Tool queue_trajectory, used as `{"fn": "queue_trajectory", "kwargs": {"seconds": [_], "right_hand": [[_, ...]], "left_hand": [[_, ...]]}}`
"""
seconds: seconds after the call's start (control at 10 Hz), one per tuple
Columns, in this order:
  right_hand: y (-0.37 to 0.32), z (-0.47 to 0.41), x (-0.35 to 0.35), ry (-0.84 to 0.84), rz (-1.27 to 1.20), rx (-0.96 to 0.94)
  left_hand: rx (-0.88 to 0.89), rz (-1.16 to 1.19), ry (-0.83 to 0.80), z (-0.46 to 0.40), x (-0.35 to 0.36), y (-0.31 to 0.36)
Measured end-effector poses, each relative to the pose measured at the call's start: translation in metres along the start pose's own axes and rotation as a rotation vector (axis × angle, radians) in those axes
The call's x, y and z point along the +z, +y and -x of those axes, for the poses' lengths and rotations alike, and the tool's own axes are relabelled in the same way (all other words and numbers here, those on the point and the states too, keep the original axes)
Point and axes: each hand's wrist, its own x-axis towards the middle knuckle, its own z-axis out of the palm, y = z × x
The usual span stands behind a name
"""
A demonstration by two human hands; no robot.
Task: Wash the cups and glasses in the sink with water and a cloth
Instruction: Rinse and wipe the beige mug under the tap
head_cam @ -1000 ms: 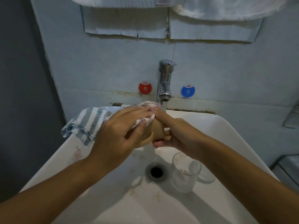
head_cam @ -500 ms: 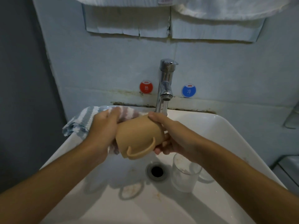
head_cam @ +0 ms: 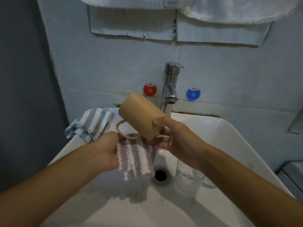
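Over the white ceramic sink (head_cam: 229, 133), your right hand (head_cam: 178, 141) grips the upturned tan plastic mug (head_cam: 141, 118); your left hand (head_cam: 105, 151) pinches the striped purple-and-white cloth (head_cam: 136, 159); the clear glass tumbler (head_cam: 186, 179) stands upright beside the drain, contents unclear.

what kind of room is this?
Probably a hotel bathroom: white basin, chrome tap between OYO-branded hot and cold stickers, white towels hanging above.

A tan handled cup (head_cam: 141, 117) tilts mouth-down above a striped cloth (head_cam: 137, 158); a clear glass (head_cam: 186, 179) stands in the sink (head_cam: 229, 138).

Red sticker (head_cam: 150, 90), blue sticker (head_cam: 193, 94), perhaps towels (head_cam: 229, 12)
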Motion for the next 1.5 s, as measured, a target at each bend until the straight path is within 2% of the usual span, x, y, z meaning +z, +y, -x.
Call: {"fn": "queue_trajectory", "kwargs": {"seconds": [0.1, 0.4, 0.5, 0.6, 0.7, 0.8, 0.9, 1.0, 1.2, 1.4, 1.5], "right_hand": [[0.009, -0.007, -0.004, 0.122, 0.107, -0.036], [0.009, -0.006, -0.007, 0.177, 0.287, -0.130], [0.011, -0.006, -0.009, 0.127, 0.370, -0.130], [0.014, -0.009, -0.009, 0.056, 0.325, -0.092], [0.017, -0.011, -0.004, 0.077, 0.365, -0.068], [0.020, -0.010, -0.002, 0.153, 0.366, -0.099], [0.024, -0.010, -0.003, 0.212, 0.405, -0.125], [0.025, -0.011, -0.003, 0.223, 0.421, -0.117], [0.024, -0.010, -0.004, 0.262, 0.443, -0.105], [0.021, -0.007, -0.003, 0.227, 0.483, -0.183], [0.021, -0.003, 0.005, 0.230, 0.617, -0.327]], "left_hand": [[-0.007, 0.003, 0.074, -0.005, -0.002, -0.002], [0.013, -0.043, 0.104, -0.001, 0.000, -0.004], [0.022, -0.028, 0.102, -0.005, -0.001, -0.006], [0.081, 0.007, 0.098, -0.006, -0.002, -0.004], [0.182, 0.016, 0.160, -0.009, -0.003, -0.004], [0.326, 0.127, 0.331, -0.007, -0.007, 0.002], [0.559, 0.011, 0.544, 0.003, -0.004, 0.004], [0.764, -0.194, 0.510, 0.007, 0.005, 0.003], [0.954, -0.305, 0.450, 0.014, 0.023, -0.009], [0.861, -0.255, 0.512, 0.008, 0.008, 0.004], [0.731, -0.288, 0.446, 0.001, -0.001, -0.001]]}}
